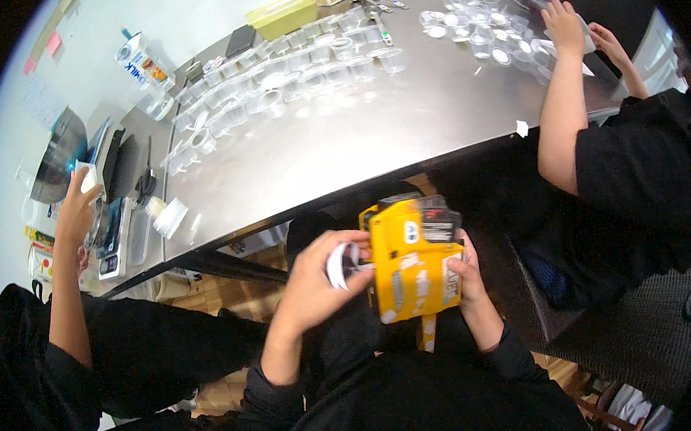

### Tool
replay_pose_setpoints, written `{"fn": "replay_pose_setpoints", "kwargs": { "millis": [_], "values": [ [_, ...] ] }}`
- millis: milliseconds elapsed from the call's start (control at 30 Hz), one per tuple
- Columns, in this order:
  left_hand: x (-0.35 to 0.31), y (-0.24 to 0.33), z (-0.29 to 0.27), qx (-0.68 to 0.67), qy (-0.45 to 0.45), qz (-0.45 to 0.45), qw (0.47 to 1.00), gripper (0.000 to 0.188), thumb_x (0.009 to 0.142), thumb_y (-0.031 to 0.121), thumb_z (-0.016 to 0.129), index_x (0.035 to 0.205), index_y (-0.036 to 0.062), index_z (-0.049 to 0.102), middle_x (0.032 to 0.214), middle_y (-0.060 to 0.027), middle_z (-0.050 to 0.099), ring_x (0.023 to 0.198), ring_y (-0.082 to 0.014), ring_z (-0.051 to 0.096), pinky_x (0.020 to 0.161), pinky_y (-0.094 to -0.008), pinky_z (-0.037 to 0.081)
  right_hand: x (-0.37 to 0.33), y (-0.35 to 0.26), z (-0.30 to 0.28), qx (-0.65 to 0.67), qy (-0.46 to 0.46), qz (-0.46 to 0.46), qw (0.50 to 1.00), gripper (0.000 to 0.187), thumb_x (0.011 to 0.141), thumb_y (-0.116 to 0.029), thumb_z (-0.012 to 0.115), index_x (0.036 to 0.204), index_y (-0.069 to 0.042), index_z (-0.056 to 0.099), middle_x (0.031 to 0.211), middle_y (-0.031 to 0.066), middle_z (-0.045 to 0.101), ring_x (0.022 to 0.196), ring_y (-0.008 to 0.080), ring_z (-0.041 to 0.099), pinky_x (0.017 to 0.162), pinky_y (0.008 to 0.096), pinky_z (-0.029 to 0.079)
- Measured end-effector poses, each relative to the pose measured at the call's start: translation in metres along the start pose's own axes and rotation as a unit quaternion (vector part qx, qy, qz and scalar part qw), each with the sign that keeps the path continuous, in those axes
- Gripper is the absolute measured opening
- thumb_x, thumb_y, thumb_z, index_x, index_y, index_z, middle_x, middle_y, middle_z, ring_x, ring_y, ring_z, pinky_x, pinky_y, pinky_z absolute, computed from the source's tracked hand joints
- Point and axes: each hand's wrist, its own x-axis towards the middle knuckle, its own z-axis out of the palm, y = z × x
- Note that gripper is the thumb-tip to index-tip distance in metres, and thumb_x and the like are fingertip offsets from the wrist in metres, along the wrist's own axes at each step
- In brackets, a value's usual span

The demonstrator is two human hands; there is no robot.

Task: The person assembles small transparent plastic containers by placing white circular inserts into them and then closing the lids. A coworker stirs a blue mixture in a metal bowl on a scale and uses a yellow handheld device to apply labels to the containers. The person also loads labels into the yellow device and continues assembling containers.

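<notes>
Above my lap, my right hand (471,275) grips the right side of a yellow-and-black label gun (413,271), a boxy thing with worn white patches and a narrow yellow piece hanging below. My left hand (322,277) is closed at its left side, fingertips touching the casing. A curled white paper strip (336,266) loops out between my left thumb and fingers. Where the strip ends is hidden behind my fingers and the gun.
Rows of clear plastic cups (272,80) stand on the steel table (317,153), with a yellow-green tub (283,15) behind. Loose cups and lids (481,30) lie near a co-worker's hands (569,28) at right. Another co-worker's hand (79,206) is at left, by a metal bowl (61,155).
</notes>
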Motion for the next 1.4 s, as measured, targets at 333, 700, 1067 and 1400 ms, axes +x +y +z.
{"fn": "replay_pose_setpoints", "kwargs": {
  "millis": [333,700,1067,1400],
  "values": [
    [-0.019,-0.148,0.035,-0.461,0.078,-0.128,0.875,0.03,0.083,0.006,0.057,0.111,-0.0023,0.058,0.107,-0.0104,0.064,0.099,-0.0193,0.061,0.09,-0.0322,0.045,-0.038,-0.024,0.064,-0.357,-0.018,-0.093,0.929,0.077,0.067,-0.003,0.076,0.133,-0.002,0.036,0.124,0.0144,0.045,0.116,0.0211,0.05,0.096,0.0317,0.045],
    [-0.012,-0.169,0.035,-0.559,0.002,-0.088,0.824,0.039,0.083,0.012,0.051,0.119,-0.0029,0.053,0.119,-0.0142,0.06,0.11,-0.027,0.058,0.1,-0.0407,0.041,-0.044,-0.023,0.071,-0.279,-0.076,-0.118,0.95,0.074,0.071,-0.004,0.073,0.133,0.001,0.034,0.126,0.0209,0.049,0.118,0.0253,0.052,0.098,0.0351,0.042],
    [0.012,-0.162,0.06,-0.501,0.042,-0.134,0.854,0.029,0.081,0.006,0.057,0.11,0.0007,0.058,0.106,-0.011,0.064,0.096,-0.0236,0.063,0.087,-0.0376,0.052,-0.032,-0.022,0.052,-0.222,-0.015,-0.089,0.971,0.006,0.088,-0.001,0.059,0.092,0.004,0.056,0.124,0.0171,0.052,0.11,0.0156,0.053,0.089,0.0282,0.047],
    [0.036,-0.18,0.07,-0.282,0.09,-0.235,0.926,0.042,0.079,0.008,0.065,0.118,0.0021,0.05,0.116,-0.0117,0.059,0.112,-0.0217,0.055,0.103,-0.0368,0.036,0.037,0.027,-0.047,-0.24,0.18,-0.008,0.954,0.02,0.094,-0.022,0.056,0.084,-0.005,0.06,0.081,0.0019,0.063,0.078,0.0061,0.056,0.066,0.0199,0.042]
  ]
}}
